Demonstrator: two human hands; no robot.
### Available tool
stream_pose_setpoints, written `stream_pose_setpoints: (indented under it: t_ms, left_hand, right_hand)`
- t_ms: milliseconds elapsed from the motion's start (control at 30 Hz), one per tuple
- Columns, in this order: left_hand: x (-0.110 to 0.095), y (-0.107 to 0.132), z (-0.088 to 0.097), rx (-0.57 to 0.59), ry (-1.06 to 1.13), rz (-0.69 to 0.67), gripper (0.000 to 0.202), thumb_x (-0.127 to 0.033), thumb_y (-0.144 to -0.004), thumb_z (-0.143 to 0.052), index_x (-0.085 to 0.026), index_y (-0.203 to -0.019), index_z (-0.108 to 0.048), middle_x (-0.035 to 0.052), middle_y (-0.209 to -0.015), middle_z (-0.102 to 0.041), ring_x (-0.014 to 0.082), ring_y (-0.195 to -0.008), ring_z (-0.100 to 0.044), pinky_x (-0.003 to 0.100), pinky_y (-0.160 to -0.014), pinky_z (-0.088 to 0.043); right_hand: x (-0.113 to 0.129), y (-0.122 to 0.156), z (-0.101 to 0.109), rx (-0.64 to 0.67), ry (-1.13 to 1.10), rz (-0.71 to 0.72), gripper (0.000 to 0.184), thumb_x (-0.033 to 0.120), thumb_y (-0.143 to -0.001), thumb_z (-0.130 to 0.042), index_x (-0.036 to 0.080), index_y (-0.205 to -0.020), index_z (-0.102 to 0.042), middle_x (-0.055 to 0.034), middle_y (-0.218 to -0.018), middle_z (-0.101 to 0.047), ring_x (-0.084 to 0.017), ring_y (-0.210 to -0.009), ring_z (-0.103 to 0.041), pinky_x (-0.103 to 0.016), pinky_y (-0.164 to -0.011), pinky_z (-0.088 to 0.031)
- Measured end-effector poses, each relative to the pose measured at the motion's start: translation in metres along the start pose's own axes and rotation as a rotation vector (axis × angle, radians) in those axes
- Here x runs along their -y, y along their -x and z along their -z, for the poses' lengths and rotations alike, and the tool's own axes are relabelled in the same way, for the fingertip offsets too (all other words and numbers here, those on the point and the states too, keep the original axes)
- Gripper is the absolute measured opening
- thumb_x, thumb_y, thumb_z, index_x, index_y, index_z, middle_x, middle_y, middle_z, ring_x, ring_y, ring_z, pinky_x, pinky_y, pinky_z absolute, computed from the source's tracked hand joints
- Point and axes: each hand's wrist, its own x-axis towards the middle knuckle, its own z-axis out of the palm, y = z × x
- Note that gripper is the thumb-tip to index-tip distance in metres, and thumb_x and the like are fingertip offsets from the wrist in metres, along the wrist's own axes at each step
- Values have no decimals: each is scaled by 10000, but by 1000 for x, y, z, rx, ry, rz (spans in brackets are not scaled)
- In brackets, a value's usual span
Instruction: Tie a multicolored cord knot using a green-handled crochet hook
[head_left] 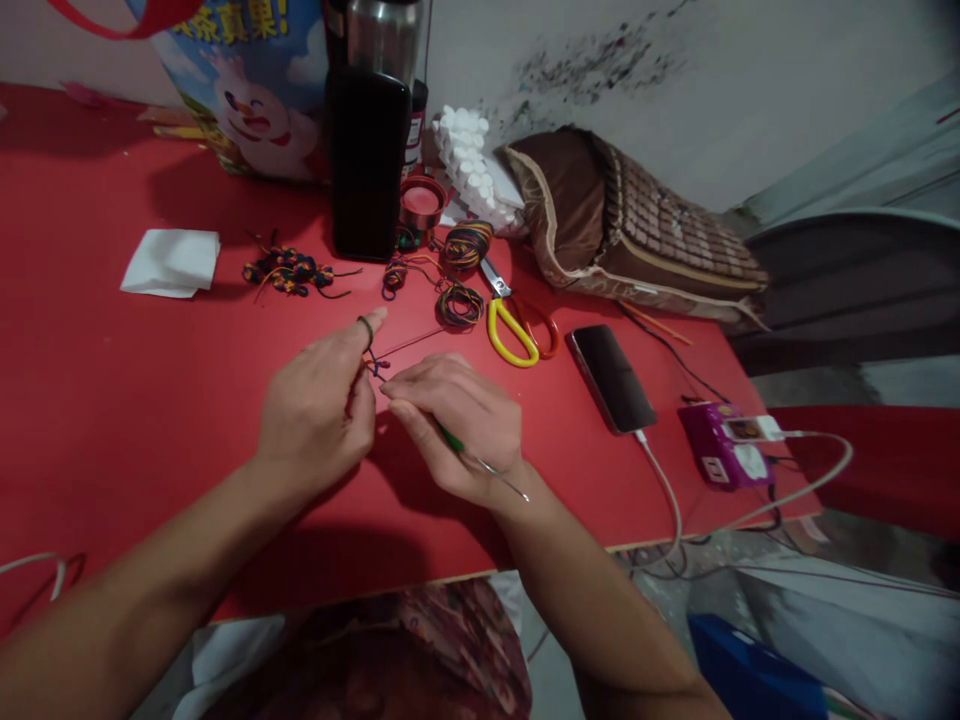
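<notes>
Over the red table (135, 400), my left hand (311, 405) is closed, pinching a small multicoloured crochet piece (377, 367) between thumb and fingers. A dark band, yarn or a ring, circles its index finger. My right hand (469, 420) is closed around a crochet hook (504, 481) with a green grip; its metal back end sticks out toward my wrist. The hook's front tip is at the crochet piece, too small to make out clearly. A thin strand runs from the piece toward a wound yarn bundle (460, 306). Another yarn ball (466, 245) lies behind it.
Yellow-and-red-handled scissors (513, 333) lie beyond my right hand. A charging phone (612, 378) and purple power block (720, 445) are at right. Behind are finished-looking crochet pieces (289, 271), folded white paper (171, 263), an upright black phone (367, 165) and a brown cushion (637, 215).
</notes>
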Motion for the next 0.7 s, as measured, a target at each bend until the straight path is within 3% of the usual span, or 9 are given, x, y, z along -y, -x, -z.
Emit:
stream_pose_setpoints:
  t_ms: [100,233,300,467,700]
  left_hand:
    - [0,0,0,34,-45,-24,555,-105,-922,-563,-200,-1463,-638,134,-1154,-810,298,-1013,-753,435,-900,-607]
    - [-1,0,0,35,-82,-34,503,-123,-930,-568,-199,-1416,-670,140,-1147,-807,301,-1011,-743,438,-915,-599]
    - [1,-1,0,30,-43,11,511,-127,-936,-568,-203,-1434,-658,112,-1111,-804,265,-964,-740,405,-911,-598]
    - [5,-2,0,6,170,151,557,-123,-914,-607,-222,-1460,-647,22,-922,-737,152,-682,-611,297,-727,-557]
    - [6,-5,-3,8,448,317,548,-86,-870,-653,-216,-1402,-673,-30,-819,-631,104,-609,-508,246,-599,-465]
  right_hand:
    - [3,0,-2,-17,-16,-45,125,125,-1022,-634,202,-1054,-726,-95,-950,-837,-223,-867,-786,-412,-825,-644]
    - [9,1,-1,-59,-41,-301,165,201,-1073,-609,222,-1011,-759,-53,-935,-838,-182,-892,-793,-344,-828,-628]
    - [8,1,-1,-45,-57,-362,167,235,-1080,-617,226,-1009,-768,-41,-933,-837,-169,-893,-792,-324,-828,-623]
    - [-3,1,1,0,-89,-235,117,229,-1060,-655,232,-1059,-771,-50,-983,-838,-182,-921,-788,-348,-860,-632]
    - [-4,0,5,56,-96,-163,134,160,-1037,-666,206,-1123,-758,-85,-1017,-821,-211,-979,-787,-401,-904,-653]
